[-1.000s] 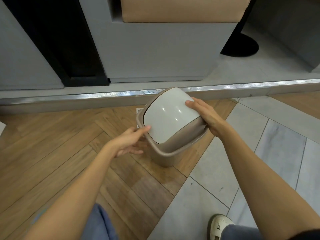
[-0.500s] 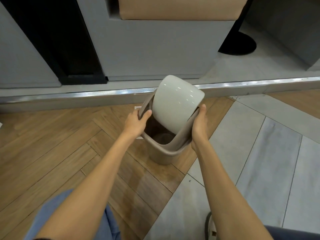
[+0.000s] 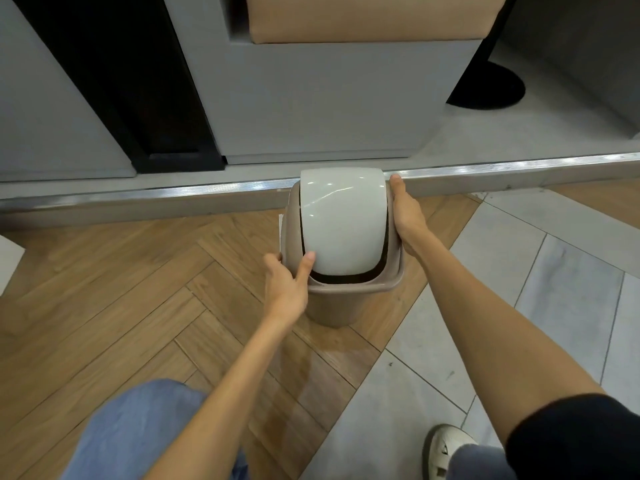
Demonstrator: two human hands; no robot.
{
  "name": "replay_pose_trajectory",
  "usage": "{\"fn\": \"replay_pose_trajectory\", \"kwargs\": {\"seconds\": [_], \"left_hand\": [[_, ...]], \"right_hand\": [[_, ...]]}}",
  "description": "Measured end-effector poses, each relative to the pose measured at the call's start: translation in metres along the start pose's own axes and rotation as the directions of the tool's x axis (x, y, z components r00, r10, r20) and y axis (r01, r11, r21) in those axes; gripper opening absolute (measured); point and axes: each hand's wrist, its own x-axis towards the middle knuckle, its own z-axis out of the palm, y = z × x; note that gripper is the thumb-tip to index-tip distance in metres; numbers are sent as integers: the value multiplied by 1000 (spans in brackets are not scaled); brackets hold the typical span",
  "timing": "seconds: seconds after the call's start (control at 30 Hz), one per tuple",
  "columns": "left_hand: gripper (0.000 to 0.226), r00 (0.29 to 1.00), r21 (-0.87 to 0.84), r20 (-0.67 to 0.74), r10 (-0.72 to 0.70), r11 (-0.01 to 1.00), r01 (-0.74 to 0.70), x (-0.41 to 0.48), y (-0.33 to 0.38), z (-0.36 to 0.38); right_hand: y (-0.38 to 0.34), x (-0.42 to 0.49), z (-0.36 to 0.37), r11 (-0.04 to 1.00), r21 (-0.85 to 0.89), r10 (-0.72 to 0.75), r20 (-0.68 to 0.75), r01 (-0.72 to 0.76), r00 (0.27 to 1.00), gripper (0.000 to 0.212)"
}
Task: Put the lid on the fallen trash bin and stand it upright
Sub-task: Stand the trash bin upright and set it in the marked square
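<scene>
A small tan trash bin [image 3: 332,308] stands upright on the wooden floor, just in front of a metal-edged step. Its lid has a tan frame and a white swing flap [image 3: 341,223], which lies nearly level in the frame with a dark gap at its near edge. My left hand [image 3: 287,285] holds the bin's near left corner, thumb resting on the flap's edge. My right hand [image 3: 405,213] grips the right side of the lid frame, fingers pointing away from me.
A raised grey platform with a metal edge strip [image 3: 485,169] runs across behind the bin. On it stand a grey bench base with a tan cushion [image 3: 363,19] and a black round stand foot [image 3: 491,86]. Grey tiles lie right; my shoe [image 3: 446,448] is bottom right.
The white flap, tipped up and showing the bin's inside half a second ago, has swung down nearly flat. The bin has turned square to me, and both hands shifted along its rim.
</scene>
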Motion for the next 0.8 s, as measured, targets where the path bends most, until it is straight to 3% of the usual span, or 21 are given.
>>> {"fn": "replay_pose_trajectory", "kwargs": {"seconds": [0.1, 0.2, 0.27, 0.37, 0.5, 0.63, 0.8], "left_hand": [[65, 998, -125, 28, -50, 991, 53, -5, 2, 2], [54, 991, -277, 79, -104, 953, 122, -9, 4, 4], [60, 979, -289, 124, -161, 938, 191, -8, 6, 1], [87, 949, -298, 204, -239, 909, 292, 5, 8, -6], [91, 914, -346, 303, -270, 862, 370, 23, 17, -8], [97, 915, -346, 293, -278, 861, 373, 35, 25, -1], [99, 930, -364, 263, -257, 866, 342, 50, 36, 8]], "right_hand": [[-5, -3, 0, 991, -111, -81, -42, 76, 996, 78], [-2, -2, -3, 985, -134, -121, -76, 110, 990, 80], [1, -7, -6, 984, -141, -121, -56, 112, 991, 81], [14, -16, -11, 985, -125, -118, 3, 117, 993, 83], [33, -24, -1, 999, -33, -30, 95, 34, 995, 90], [37, -17, 10, 997, 53, -61, -7, 62, 998, 64], [27, 2, 16, 990, 76, -110, -66, 115, 992, 57]]}}
